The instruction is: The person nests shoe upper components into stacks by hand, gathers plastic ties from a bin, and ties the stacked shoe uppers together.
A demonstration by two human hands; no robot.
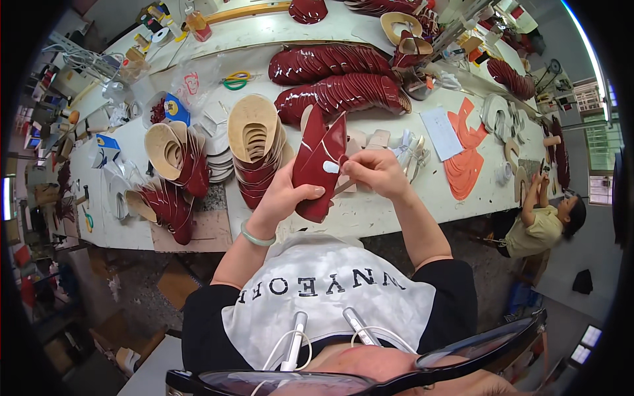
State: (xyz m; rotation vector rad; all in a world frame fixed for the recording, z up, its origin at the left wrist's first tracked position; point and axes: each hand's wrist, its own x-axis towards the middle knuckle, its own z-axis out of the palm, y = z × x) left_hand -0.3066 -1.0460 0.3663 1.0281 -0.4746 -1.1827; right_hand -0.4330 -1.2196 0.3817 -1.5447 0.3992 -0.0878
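A glossy dark red shoe upper (310, 173) is held up over the near edge of the white table. My left hand (285, 197) grips its left side, thumb lying across the front. At its right edge, beside a white oval patch (330, 167), the fingertips of my right hand (380, 173) are pinched on a small dark red strip (342, 161). I cannot tell whether that strip is joined to the upper. To the left of my left hand stands a nested stack of red uppers with beige linings (254, 132).
More lined uppers (166, 155) stand at the left. Two long rows of red leather pieces (330, 63) lie beyond my hands. Orange pieces (465, 152), a white sheet (441, 134) and scissors (236, 80) are on the table (396, 214). Another person (545, 221) works at the far right.
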